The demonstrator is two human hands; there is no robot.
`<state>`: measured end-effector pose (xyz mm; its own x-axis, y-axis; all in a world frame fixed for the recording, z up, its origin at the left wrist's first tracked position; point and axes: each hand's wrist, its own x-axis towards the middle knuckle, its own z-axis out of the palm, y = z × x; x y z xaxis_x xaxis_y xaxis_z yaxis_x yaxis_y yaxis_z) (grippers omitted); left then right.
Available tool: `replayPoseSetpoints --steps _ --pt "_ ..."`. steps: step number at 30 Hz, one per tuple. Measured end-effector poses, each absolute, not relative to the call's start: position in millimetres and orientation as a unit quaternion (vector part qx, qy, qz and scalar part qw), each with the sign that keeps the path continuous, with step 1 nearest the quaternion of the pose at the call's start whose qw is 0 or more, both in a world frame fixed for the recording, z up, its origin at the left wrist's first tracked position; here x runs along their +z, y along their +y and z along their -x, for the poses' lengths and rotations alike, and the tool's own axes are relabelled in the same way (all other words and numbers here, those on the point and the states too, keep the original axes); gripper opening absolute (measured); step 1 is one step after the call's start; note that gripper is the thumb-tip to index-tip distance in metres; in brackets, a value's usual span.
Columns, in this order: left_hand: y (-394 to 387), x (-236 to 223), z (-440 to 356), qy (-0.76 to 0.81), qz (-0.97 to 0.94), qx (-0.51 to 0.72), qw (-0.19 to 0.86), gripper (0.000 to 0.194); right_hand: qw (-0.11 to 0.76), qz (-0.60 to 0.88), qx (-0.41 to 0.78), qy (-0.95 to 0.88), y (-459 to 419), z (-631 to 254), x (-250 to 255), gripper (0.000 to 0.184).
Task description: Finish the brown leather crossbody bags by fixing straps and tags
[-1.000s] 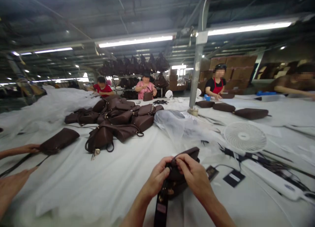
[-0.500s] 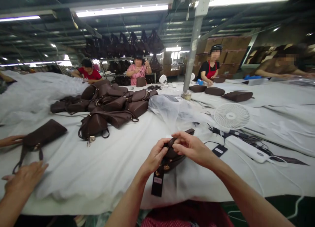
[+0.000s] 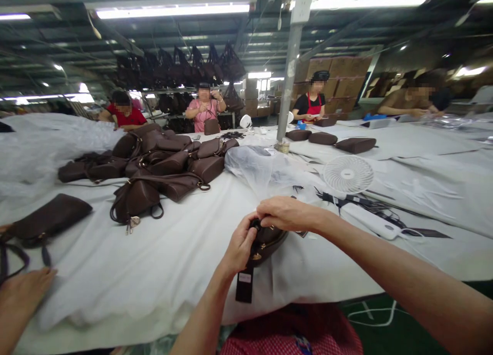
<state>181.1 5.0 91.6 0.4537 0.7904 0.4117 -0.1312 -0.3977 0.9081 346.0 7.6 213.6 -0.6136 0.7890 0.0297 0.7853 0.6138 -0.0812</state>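
A small dark brown handbag (image 3: pixel 271 244) with gold-coloured zip fittings rests on the white-covered table in front of me. My left hand (image 3: pixel 241 242) is closed around its dark strap, near the upper left side of the bag. Right beside it, my right hand (image 3: pixel 283 212) has its fingers bent and pressed together at the strap; the fingertips are partly hidden. A black hang tag (image 3: pixel 244 285) with a pale label dangles below my left hand.
Brown handbags (image 3: pixel 165 162) lie heaped at left. A co-worker's hand (image 3: pixel 26 293) is near another bag (image 3: pixel 54 219). To the right are a white fan (image 3: pixel 348 174), cables and a white power strip (image 3: pixel 372 221). A metal post (image 3: pixel 287 82) rises beyond. Several people work across the table.
The view has turned a little to the right. My right hand has shifted over the top of the bag, its fingers more curled. The co-worker's bag at left has moved toward the edge.
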Motion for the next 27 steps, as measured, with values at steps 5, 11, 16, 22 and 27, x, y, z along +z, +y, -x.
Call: replayPoseSetpoints --steps 5,11,16,22,27 --pt "-6 86 -189 0.242 -0.721 0.502 0.411 0.043 0.074 0.395 0.143 -0.905 13 -340 209 0.01" --pt "-9 93 -196 0.272 -0.761 0.474 0.35 0.037 0.107 0.379 0.212 -0.895 5 -350 206 0.012" --pt "-3 93 -204 0.314 -0.749 0.487 0.322 0.021 0.127 0.394 0.147 -0.898 -3 -354 207 0.014" --pt "4 93 -201 0.318 -0.74 0.504 0.311 0.025 0.226 0.613 0.061 -0.754 -32 -361 191 0.018" --pt "0 91 -205 0.301 -0.751 0.5 0.309 0.029 0.341 0.643 0.28 -0.626 -44 -353 158 0.011"
